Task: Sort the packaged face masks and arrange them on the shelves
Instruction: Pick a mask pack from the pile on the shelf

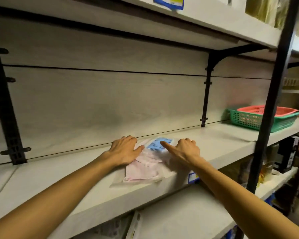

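Observation:
A clear packet of pink face masks point(141, 171) lies on the pale wooden shelf point(59, 178) in front of me. Behind it, against the back panel, sits a packet with a blue patterned mask point(156, 145). My left hand point(123, 150) rests palm down on the left edge of the packets, its thumb reaching onto the pink one. My right hand point(182, 148) lies on the right side, thumb stretched onto the blue packet and the other fingers curled down over its far edge.
A green mesh basket point(259, 120) with a red basket point(266, 110) nested in it stands at the shelf's right end, behind a black upright post point(269, 107). Black brackets hold the shelf above. Boxes and bottles fill the lower right shelves.

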Demonstrator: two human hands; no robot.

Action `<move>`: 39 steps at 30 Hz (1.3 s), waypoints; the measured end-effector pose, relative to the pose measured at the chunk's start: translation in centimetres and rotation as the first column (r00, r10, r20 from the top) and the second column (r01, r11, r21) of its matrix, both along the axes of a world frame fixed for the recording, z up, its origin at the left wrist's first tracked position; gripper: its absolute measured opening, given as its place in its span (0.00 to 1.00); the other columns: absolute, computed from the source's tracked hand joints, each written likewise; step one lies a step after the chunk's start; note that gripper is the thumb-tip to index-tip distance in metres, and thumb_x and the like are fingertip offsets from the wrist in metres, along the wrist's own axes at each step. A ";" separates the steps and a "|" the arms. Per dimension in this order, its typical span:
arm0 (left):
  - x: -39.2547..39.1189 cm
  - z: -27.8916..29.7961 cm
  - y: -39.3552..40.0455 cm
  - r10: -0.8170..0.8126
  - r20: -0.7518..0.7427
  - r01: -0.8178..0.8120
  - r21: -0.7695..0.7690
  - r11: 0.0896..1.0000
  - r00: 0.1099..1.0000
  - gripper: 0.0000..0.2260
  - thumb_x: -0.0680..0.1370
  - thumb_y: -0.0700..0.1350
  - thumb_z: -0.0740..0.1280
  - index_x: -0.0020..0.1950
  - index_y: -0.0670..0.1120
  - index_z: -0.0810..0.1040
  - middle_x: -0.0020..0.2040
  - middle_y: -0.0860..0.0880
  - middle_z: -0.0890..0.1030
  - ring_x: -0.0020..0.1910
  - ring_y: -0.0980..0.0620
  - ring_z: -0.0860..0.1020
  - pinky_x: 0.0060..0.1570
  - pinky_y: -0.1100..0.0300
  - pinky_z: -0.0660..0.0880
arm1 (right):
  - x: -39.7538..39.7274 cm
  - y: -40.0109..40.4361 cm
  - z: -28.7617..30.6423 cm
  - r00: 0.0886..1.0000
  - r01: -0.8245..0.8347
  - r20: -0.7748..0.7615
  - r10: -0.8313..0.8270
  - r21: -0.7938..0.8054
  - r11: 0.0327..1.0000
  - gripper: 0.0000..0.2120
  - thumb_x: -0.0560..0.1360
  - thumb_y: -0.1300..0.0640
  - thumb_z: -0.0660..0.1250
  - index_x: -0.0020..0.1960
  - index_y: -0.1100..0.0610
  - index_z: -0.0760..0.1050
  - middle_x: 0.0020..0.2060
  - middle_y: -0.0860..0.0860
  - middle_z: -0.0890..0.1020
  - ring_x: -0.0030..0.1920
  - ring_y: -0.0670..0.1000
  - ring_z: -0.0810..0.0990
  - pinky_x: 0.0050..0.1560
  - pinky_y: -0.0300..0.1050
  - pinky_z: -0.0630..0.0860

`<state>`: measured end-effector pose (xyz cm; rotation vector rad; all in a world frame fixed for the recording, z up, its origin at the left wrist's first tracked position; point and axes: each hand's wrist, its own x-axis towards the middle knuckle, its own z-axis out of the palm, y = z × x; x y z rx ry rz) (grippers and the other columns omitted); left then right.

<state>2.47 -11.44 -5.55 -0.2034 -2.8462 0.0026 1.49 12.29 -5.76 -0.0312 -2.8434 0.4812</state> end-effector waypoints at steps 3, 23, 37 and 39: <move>-2.8 -0.4 0.0 0.019 -0.015 -0.019 0.036 0.999 1.000 0.24 0.82 0.65 0.52 0.65 0.52 0.78 0.65 0.50 0.79 0.62 0.46 0.77 0.56 0.53 0.73 | -3.8 -0.2 0.0 0.997 0.010 0.075 -0.015 0.059 0.998 0.48 0.65 0.17 0.55 0.61 0.58 0.77 0.60 0.57 0.79 0.58 0.59 0.75 0.52 0.49 0.71; -3.2 -1.5 -1.7 -0.047 0.026 0.039 0.239 0.970 0.999 0.13 0.81 0.57 0.64 0.61 0.56 0.80 0.60 0.60 0.81 0.59 0.55 0.78 0.58 0.55 0.75 | -10.3 2.0 -1.3 0.988 -0.148 -0.146 0.053 -0.771 0.620 0.30 0.70 0.55 0.77 0.69 0.57 0.73 0.58 0.56 0.82 0.56 0.58 0.82 0.61 0.54 0.78; 0.5 -0.4 -0.5 0.088 0.149 -0.155 0.532 0.832 0.985 0.12 0.75 0.37 0.67 0.54 0.49 0.84 0.52 0.54 0.85 0.53 0.51 0.82 0.59 0.49 0.78 | -9.9 0.7 -0.9 0.970 -0.196 -0.109 0.217 -0.879 0.434 0.18 0.72 0.52 0.74 0.56 0.59 0.77 0.48 0.57 0.85 0.47 0.59 0.85 0.54 0.57 0.82; 1.4 -0.2 0.0 0.204 0.145 -0.249 0.482 0.840 0.968 0.07 0.75 0.46 0.67 0.51 0.53 0.83 0.53 0.56 0.84 0.53 0.53 0.81 0.58 0.51 0.77 | -9.7 0.5 -0.9 0.956 -0.216 -0.110 0.271 -0.889 0.404 0.18 0.72 0.53 0.74 0.57 0.59 0.76 0.49 0.57 0.85 0.47 0.59 0.85 0.53 0.59 0.82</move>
